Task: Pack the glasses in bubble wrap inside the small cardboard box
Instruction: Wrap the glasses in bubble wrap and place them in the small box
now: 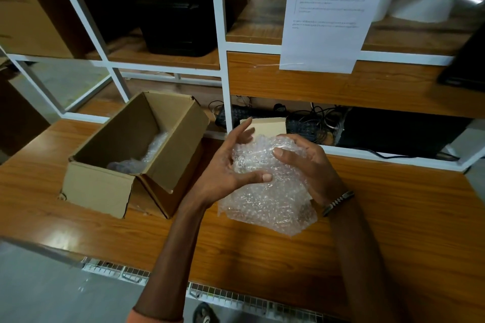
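Observation:
Above the wooden table [78, 228] I hold a bundle of clear bubble wrap [270, 196]; whatever is wrapped inside is hidden. My left hand [231, 165] cups its left side, thumb pressed across the front and fingers spread upward. My right hand [307, 162] grips the top right of the bundle, fingers curled over it. The small cardboard box [126, 155] stands open to the left, flaps up. Inside it lies another bubble-wrapped piece [147, 157].
A white-framed shelf unit [223, 42] rises behind the table, with a printed instruction sheet [330, 13] hanging on it. A small cardboard piece [270, 126] sits behind my hands. Keyboards and tangled cables [301, 120] fill the low shelf. A large carton [29, 8] stands upper left.

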{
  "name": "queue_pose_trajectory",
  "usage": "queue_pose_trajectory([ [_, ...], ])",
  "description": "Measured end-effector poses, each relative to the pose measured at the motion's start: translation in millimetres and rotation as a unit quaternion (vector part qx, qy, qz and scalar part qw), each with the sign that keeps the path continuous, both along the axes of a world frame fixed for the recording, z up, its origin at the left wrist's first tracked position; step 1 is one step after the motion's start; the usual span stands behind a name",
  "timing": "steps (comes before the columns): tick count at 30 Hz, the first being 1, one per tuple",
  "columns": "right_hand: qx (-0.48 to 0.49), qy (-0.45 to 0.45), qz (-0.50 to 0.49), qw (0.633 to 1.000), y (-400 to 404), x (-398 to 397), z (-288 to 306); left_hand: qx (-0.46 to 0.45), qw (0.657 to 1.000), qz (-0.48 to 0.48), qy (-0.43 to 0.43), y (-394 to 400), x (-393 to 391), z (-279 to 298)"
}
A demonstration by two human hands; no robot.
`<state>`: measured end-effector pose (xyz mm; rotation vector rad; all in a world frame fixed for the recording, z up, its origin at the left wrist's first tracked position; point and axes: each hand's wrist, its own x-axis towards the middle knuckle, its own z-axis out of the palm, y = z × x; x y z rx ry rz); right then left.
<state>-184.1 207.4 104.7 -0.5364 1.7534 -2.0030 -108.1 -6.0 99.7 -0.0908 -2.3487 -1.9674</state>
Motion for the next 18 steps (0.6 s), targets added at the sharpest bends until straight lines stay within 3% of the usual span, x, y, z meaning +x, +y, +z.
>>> queue_pose_trajectory([
  [3, -0.039, -0.011, -0.003, 0.999, 1, 0, 4, 0.059, 0.998, -0.008, -0.035, 4, 1, -1],
  [7, -0.085, -0.022, -0.013, 0.996, 0, 0, 7, 0.031, 0.999, 0.030, -0.015, 4, 2, -9],
  [12, -0.055, 0.004, 0.031, 0.998, -2, -1, 5, 0.026, 0.996, 0.082, 0.017, 6, 3, -9],
  [15, -0.002, 0.058, 0.030, 0.998, -4, 3, 6, 0.093, 0.991, 0.088, -0.027, 8, 5, -13],
  [18, 0.027, 0.098, 0.007, 0.995, -4, 5, 6, 0.209, 0.972, 0.019, -0.101, 2, 8, -11],
])
